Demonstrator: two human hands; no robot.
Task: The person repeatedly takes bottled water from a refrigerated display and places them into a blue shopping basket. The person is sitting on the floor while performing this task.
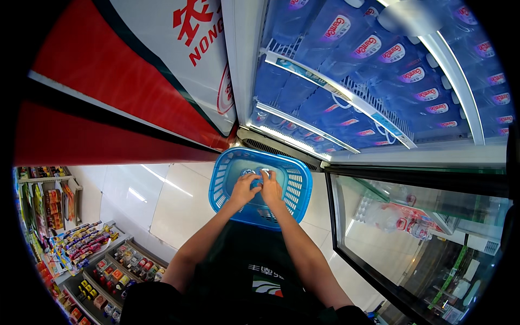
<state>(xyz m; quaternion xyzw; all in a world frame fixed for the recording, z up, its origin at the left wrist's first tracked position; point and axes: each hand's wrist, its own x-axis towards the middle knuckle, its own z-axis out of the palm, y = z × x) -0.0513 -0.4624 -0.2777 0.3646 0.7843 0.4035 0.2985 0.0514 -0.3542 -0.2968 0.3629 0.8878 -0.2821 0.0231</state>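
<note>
A blue plastic basket [301, 211] with slotted sides stands before me, beside the foot of an upright drinks cooler. Both my hands reach down into it. My left hand [243, 190] has its fingers bent over a clear plastic bottle [248, 172]. Close beside it, my right hand [271, 187] has its fingers on the top of a second clear bottle [265, 170]. The fingertips of the two hands nearly meet. The lower parts of the bottles are hard to make out.
The cooler's shelves [337, 91] hold rows of bottled water. Its glass door [339, 248] stands open at the right. A red and white cabinet [122, 81] rises at the left. Shelves of small packaged goods [109, 260] stand at lower left, on a tiled floor [183, 211].
</note>
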